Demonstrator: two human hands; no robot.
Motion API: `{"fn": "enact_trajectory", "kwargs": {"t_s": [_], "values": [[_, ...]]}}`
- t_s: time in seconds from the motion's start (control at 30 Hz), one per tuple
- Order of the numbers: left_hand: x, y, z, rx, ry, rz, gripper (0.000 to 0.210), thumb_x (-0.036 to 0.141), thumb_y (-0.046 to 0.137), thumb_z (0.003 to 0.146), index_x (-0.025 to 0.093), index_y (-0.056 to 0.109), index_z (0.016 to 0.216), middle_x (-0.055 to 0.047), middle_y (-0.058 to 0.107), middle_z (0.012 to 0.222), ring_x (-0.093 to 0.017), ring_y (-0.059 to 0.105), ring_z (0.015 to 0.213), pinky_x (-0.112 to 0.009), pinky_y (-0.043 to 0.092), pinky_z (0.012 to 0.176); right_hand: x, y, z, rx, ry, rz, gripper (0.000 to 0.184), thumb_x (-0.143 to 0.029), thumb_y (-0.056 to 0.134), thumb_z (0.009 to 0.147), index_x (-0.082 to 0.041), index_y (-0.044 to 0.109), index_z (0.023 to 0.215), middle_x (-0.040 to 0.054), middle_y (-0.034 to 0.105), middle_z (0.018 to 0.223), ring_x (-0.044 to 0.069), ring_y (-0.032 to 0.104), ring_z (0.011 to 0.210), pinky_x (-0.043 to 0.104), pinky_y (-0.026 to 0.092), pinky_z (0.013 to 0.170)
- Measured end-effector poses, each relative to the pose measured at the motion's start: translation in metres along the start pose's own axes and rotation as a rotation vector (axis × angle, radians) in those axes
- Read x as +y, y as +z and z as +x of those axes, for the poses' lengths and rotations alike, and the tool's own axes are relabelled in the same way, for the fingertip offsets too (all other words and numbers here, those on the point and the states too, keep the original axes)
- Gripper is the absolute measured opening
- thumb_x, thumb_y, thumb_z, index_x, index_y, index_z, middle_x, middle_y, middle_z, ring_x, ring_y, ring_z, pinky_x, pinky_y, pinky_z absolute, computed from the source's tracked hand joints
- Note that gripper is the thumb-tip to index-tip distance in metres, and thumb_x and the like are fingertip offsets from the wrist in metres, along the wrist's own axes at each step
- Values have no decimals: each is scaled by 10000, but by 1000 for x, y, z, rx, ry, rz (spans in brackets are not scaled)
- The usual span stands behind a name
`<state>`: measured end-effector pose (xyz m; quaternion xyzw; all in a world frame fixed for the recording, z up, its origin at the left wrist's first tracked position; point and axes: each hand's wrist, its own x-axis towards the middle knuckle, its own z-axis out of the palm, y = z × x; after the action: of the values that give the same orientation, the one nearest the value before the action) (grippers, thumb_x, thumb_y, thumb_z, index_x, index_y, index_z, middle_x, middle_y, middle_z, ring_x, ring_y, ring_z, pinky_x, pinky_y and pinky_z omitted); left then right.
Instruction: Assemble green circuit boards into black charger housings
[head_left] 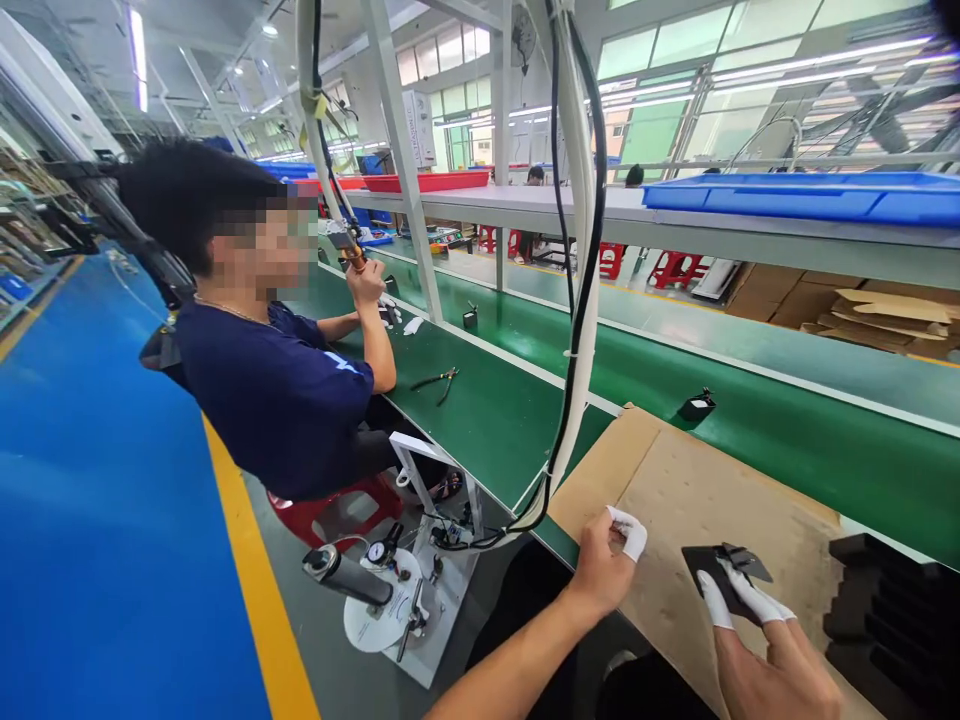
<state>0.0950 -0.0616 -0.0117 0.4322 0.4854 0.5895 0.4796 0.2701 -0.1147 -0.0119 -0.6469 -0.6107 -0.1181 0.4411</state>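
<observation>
My left hand [606,568] is closed in a pinch over the cardboard sheet [660,470], white covers on its fingertips. What it pinches, if anything, is too small to tell. To the right, my right hand [776,650], also with white fingertip covers, grips a flat black plate [697,562] with a smaller raised black part on top. The plate is above the cardboard, apart from my left hand. Beside my right hand, at the right edge, stands a stack of dark ridged trays or foam blocks [885,610].
A green conveyor belt [787,440] runs behind the cardboard and carries a small black part [697,405]. Thick cables [581,300] hang at centre. At left a seated co-worker [262,390] holds a tool, near pliers [442,383]. A pneumatic unit [382,600] stands below.
</observation>
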Motion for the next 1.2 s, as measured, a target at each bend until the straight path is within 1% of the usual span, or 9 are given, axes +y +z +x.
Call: {"fn": "enact_trajectory", "kwargs": {"t_s": [0.13,0.27,0.43,0.57,0.7,0.83,0.93,1.03,1.2], "values": [[-10,4,8,57,-63,-168,326,401,867,814,194,701,1004,-66,716,958,-194,693,906,-328,573,885,15,13,-16,-136,-104,74,647,-771,426,1035,-253,770,858,106,751,818,275,714,633,381,473,530],[-14,3,16,79,-114,-298,495,373,981,648,196,665,985,11,627,858,-143,660,827,-289,573,868,24,27,-33,-117,-176,76,542,-669,471,1066,-271,827,972,109,757,845,296,744,695,396,534,583],[-9,1,18,32,-171,-390,515,409,982,641,186,649,965,19,633,844,-160,714,718,-311,594,746,23,23,-33,-62,-211,50,416,-529,515,1099,-278,846,1108,120,802,1184,328,795,964,413,595,714],[-7,2,18,19,-194,-418,545,448,992,628,192,636,952,3,678,849,-172,729,670,-318,600,703,31,21,-31,-196,-298,84,467,-381,403,1118,-346,867,1076,96,825,1052,328,791,1011,443,611,713],[-4,2,19,11,-198,-427,573,462,1012,599,192,645,946,1,694,868,-178,741,679,-322,611,707,27,22,-29,-190,-242,116,469,-506,430,1106,-327,852,1008,110,781,908,310,776,870,412,600,645],[3,1,18,13,-188,-428,540,468,1004,629,191,662,940,0,701,845,-179,743,693,-309,602,707,15,18,-24,-131,-134,171,503,-636,457,1075,-297,830,1082,125,783,997,325,767,948,432,625,767],[7,0,17,19,-179,-423,488,485,969,685,183,674,930,-6,703,845,-178,744,692,-300,588,698,15,17,-22,-129,-170,189,488,-613,452,1088,-311,835,1087,119,788,1009,332,766,994,454,618,848],[7,1,18,26,-170,-412,482,510,954,689,183,677,910,-3,701,831,-178,736,665,-303,582,678,22,20,-25,-155,-195,177,481,-617,460,1086,-315,833,1046,117,790,1004,326,773,928,436,619,753],[8,1,19,26,-141,-380,461,563,897,735,183,694,900,-9,702,796,-192,736,676,-319,588,691,18,25,-28,-110,-124,116,466,-601,481,1093,-265,791,1004,106,787,970,282,779,767,369,579,575]]}}
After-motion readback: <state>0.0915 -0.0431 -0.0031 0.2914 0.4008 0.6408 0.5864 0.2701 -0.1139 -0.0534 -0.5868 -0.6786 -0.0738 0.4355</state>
